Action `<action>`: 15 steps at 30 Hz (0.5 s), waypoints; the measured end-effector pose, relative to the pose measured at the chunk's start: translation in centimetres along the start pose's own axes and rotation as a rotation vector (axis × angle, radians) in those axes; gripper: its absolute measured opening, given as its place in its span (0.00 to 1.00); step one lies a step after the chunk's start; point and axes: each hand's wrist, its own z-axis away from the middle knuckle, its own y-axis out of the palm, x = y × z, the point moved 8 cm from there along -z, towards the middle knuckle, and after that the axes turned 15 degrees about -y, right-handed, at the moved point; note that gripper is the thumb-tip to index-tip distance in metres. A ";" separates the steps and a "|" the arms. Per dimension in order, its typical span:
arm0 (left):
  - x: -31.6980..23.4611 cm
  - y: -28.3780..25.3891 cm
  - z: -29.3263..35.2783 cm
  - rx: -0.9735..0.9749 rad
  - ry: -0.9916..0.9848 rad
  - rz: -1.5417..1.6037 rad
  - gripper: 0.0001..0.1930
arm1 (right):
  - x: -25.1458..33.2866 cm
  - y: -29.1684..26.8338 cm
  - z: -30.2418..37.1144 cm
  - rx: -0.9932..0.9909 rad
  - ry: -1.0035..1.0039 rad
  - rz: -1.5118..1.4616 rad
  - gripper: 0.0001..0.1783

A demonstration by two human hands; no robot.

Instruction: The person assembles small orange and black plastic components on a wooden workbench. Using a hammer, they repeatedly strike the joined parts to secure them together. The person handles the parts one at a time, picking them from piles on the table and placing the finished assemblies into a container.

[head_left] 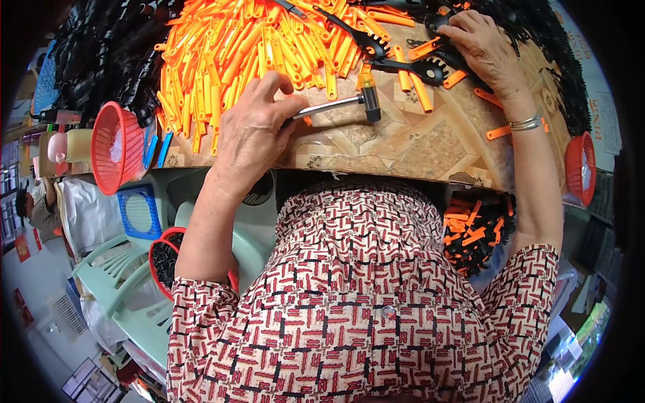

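The left hand [252, 131] is closed around the metal handle of a small hammer [349, 102], whose black head lies on the patterned worktop [416, 144] just below a big heap of orange plastic handles [248, 47]. The right hand [480, 43] rests palm down, fingers spread and gripping nothing, on black slotted utensil heads [420, 67] (some already fitted with orange handles) at the far right of the worktop, with a red basket [115, 146] at its left edge.
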 end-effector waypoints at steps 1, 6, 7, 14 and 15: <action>-0.3 0.1 -0.1 0.002 0.038 -0.025 0.09 | 0.6 -0.8 -0.4 -0.067 -0.026 0.029 0.11; -0.5 0.6 0.0 -0.018 0.070 0.110 0.10 | 0.5 -3.1 -1.3 -0.226 0.161 -0.295 0.10; -0.6 0.4 -0.3 -0.037 0.028 0.228 0.11 | -0.3 -2.2 -1.0 -0.226 0.155 -0.355 0.09; -0.4 1.5 -2.1 0.062 -0.362 1.046 0.14 | 2.3 -2.6 -1.9 -0.264 0.044 -0.123 0.16; -0.4 1.8 -2.1 0.077 -0.374 1.104 0.14 | 2.5 -2.4 -1.8 -0.249 0.026 -0.126 0.15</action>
